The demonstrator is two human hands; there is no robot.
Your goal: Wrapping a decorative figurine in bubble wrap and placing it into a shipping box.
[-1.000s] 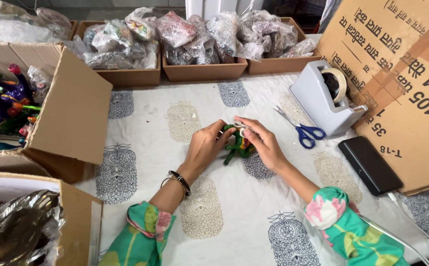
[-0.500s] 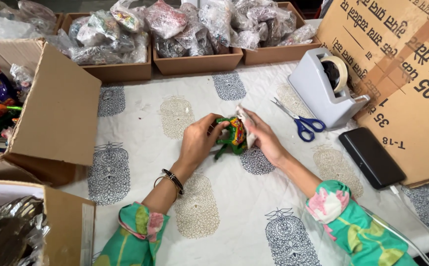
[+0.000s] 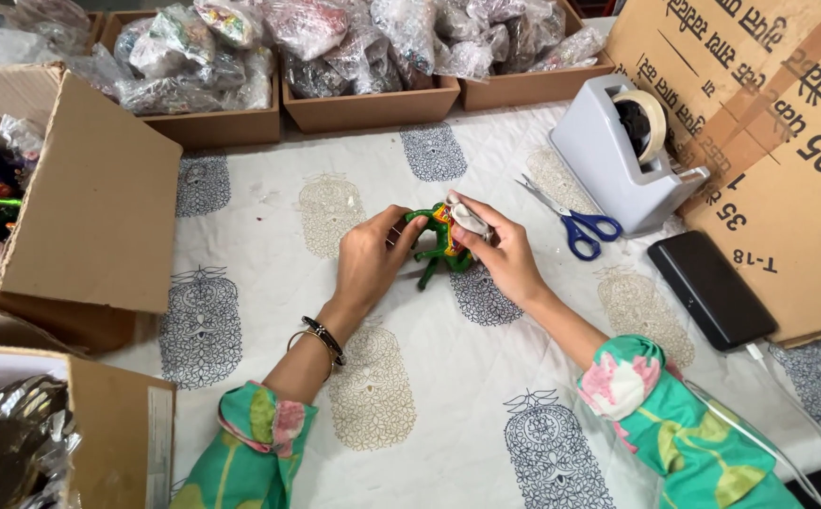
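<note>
Between both hands' grip, green toy figure (image 3: pixel 440 247), above cloth

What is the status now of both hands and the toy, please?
Left hand and right hand both grip the small green toy figure over the printed cloth. Scissors lie apart on the right, nothing blocking.

Printed white tablecloth (image 3: pixel 486 377) under scissors (image 3: pixel 575 221), tape dispenser (image 3: pixel 618 155), black phone (image 3: pixel 712 287), cardboard boxes (image 3: pixel 90 217).

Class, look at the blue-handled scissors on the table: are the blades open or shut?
Shut. The scissors lie flat on the patterned cloth beside the tape dispenser, their blades together in one thin point.
</note>
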